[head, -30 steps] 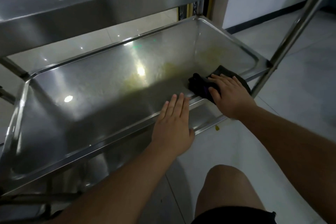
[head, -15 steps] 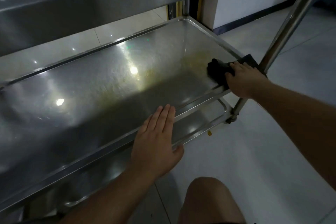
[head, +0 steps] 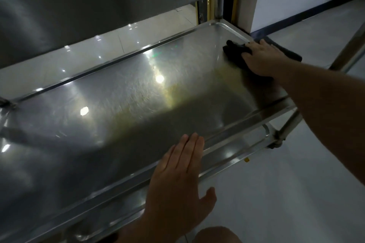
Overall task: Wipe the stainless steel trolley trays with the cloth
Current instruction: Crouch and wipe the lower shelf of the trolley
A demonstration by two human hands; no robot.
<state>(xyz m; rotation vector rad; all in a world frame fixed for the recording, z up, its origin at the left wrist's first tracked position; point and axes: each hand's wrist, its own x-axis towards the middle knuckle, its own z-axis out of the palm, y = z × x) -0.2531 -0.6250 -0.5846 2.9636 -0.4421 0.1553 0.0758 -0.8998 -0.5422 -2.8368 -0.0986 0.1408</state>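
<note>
**Cloth at far right end of middle tray**

Head view: right hand [head: 260, 59] presses flat on the dark cloth [head: 235, 51], fingers extended, at the far right corner of the middle tray [head: 122, 108]. Tray holds only the cloth; yellowish smears on its floor. Left hand [head: 177, 179] flat, fingers together, resting on the near rim. Upper tray [head: 98, 2] overhead.

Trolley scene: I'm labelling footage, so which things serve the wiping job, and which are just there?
Job: black cloth, middle tray, right hand pressing the cloth, left hand on the tray rim.
Just there: upper tray, trolley leg, floor.
</note>
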